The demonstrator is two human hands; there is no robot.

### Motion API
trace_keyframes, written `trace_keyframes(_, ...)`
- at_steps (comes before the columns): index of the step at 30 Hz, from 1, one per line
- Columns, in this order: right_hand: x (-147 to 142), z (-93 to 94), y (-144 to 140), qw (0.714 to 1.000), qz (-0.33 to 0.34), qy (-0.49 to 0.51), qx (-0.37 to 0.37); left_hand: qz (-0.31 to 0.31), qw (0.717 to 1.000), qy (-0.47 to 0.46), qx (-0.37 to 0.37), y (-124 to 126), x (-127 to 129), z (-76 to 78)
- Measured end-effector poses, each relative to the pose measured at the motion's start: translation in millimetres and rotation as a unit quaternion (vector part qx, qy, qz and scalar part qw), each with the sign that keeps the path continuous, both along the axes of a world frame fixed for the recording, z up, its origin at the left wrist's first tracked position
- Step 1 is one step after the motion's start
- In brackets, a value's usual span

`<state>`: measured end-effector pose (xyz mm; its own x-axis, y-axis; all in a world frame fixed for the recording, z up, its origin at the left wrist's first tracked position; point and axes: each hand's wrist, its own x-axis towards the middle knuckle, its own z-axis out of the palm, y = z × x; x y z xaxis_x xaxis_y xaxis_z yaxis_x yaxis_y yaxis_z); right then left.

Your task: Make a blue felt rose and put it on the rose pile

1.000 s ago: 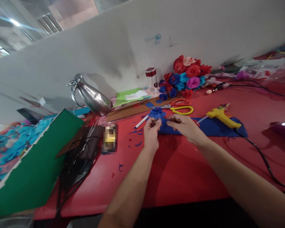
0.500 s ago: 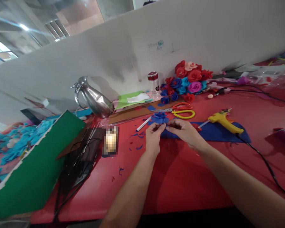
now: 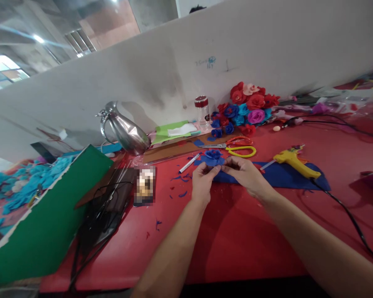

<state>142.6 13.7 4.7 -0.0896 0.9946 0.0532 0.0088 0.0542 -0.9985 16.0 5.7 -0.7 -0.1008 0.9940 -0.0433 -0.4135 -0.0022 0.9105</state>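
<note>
A small blue felt flower (image 3: 213, 157) is pinched between the fingertips of my left hand (image 3: 202, 184) and my right hand (image 3: 244, 175), just above the red table (image 3: 236, 231). Under my right hand lies a blue felt sheet (image 3: 282, 175). On that sheet's right end rests a yellow glue gun (image 3: 294, 159) with a black cord running off to the right. Scissors with yellow and orange handles (image 3: 236, 146) lie just beyond the flower. A white marker (image 3: 189, 163) lies to the left of it.
A pile of red, blue and pink felt flowers (image 3: 247, 108) sits against the white wall, next to a red-capped jar (image 3: 202, 109). A steel jug (image 3: 124, 130), a green sheet (image 3: 43, 215) and black cables (image 3: 99, 215) fill the left. Blue scraps dot the table.
Both hands have stayed together on the blue flower, with small finger shifts. The camera has tilted a little, so everything sits lower in the picture.
</note>
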Motion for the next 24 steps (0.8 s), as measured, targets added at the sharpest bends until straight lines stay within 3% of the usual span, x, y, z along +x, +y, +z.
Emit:
trace_keyframes(11,0.0,-2.5,0.6,0.998,0.012,-0.055,0.031,0.023,1.0,0.0,0.002,6.3,-1.3,-4.4)
trace_keyframes(24,-5.3,-4.9,-2.3,0.999,0.031,-0.033,0.024,-0.021,0.999,-0.02,-0.026,-0.7,2.1,2.9)
